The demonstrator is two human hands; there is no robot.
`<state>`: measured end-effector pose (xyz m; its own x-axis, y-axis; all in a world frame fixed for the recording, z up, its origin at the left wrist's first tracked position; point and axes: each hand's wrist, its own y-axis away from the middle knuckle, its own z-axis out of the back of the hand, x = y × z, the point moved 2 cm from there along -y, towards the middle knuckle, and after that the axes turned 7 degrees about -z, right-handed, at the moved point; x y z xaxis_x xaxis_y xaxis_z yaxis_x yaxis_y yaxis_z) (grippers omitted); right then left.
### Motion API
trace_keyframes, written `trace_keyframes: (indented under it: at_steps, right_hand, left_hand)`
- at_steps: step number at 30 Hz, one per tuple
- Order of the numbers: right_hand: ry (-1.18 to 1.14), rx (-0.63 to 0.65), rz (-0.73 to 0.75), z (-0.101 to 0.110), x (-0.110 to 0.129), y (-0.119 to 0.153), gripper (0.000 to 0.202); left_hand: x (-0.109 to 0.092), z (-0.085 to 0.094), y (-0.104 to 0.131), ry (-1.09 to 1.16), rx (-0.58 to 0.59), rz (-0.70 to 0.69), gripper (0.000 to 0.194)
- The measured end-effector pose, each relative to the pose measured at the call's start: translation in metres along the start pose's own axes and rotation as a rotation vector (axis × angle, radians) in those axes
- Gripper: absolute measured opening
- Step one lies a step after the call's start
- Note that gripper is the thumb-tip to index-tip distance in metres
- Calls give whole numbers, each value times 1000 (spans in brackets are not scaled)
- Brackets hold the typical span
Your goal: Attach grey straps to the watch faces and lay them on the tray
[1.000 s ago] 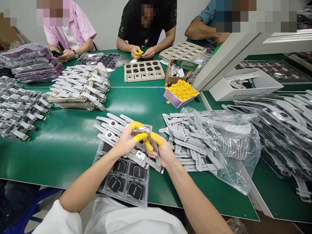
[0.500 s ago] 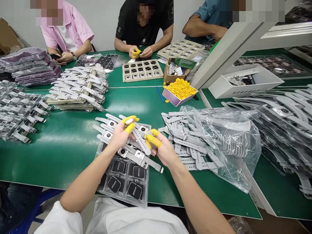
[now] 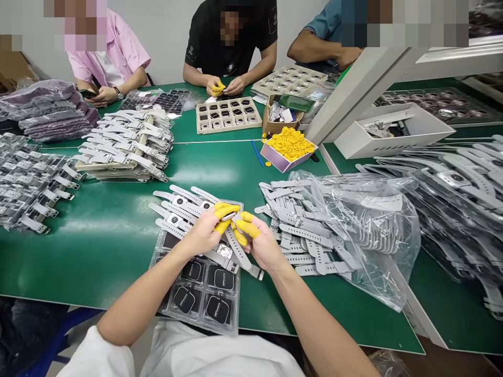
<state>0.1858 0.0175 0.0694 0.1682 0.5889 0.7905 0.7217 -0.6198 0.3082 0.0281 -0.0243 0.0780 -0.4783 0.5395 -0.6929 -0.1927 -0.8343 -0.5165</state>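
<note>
Grip: two narrow pinches, each in thin yellow fingertip covers [image 3: 248,228]. The left hand [image 3: 203,234] holds a small, flat, silvery watch case [image 3: 228,216] edge-on; the right hand [image 3: 268,246] pinches a smooth light-grey piece [image 3: 237,217], apparently a strap end, against or just beside the case, the contact being hidden. A light-grey perforated strap [image 3: 238,248] hangs below, between the hands. Both hands are above a clear moulded plastic tray [image 3: 238,309] with black rounded-square inserts [image 3: 223,278], on the green worktop [image 3: 98,256]. Good practice, as judged here: steady the case with the left, bring the light-grey piece squarely to its edge, press evenly, and let the hanging strap pull on neither.
</note>
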Motion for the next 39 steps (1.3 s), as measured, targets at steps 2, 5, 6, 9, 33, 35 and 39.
trace_keyframes:
  at_steps: [2, 5, 6, 9, 33, 35, 39]
  right_hand:
    - [42, 38, -11, 0, 0, 0, 28]
    - [65, 75, -35, -1, 0, 1, 30]
    - [58, 68, -36, -1, 0, 1, 30]
    - [21, 31, -31, -2, -2, 0, 29]
    - [-130, -58, -63, -3, -4, -3, 29]
    - [-106, -57, -84, -1, -5, -3, 30]
    - [-62, -21, -127, 2, -6, -2, 29]
  left_hand:
    - [0, -1, 2, -15, 12, 0, 54]
    - [2, -1, 5, -36, 48, -5, 57]
    - [2, -1, 5, -41, 55, -6, 57]
    - [1, -1, 5, -66, 52, 1, 55]
    - [-16, 7, -1, -111, 157, 30, 47]
    - [-18, 6, -2, -222, 183, 6, 47]
    - [-20, 7, -2, -360, 261, -4, 47]
